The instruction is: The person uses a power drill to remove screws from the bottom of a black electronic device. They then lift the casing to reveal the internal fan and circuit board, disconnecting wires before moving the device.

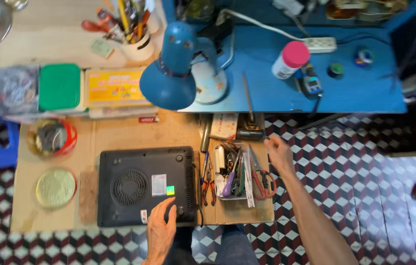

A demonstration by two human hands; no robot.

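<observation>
Two hands seen: left hand (161, 226) laid flat, unclenched, on upturned black cooktop (146, 185); judged heavy, rigid, best gripped by edges. Right hand (279, 152) released, empty, beside tool tray (231, 195).

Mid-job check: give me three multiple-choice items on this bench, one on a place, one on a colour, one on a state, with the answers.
1. Where does the left hand rest?
A. on the black appliance
B. on the desk lamp
C. in the tool tray

2. What colour is the desk lamp?
A. red
B. blue
C. green

3. How is the right hand?
A. gripping the scissors
B. holding the bottle
C. empty, beside the tool tray

Answers: 1 A, its fingers lie on the appliance's near edge. 2 B, shade and body are blue. 3 C, it holds nothing; the red-handled scissors lie apart from it.
</observation>
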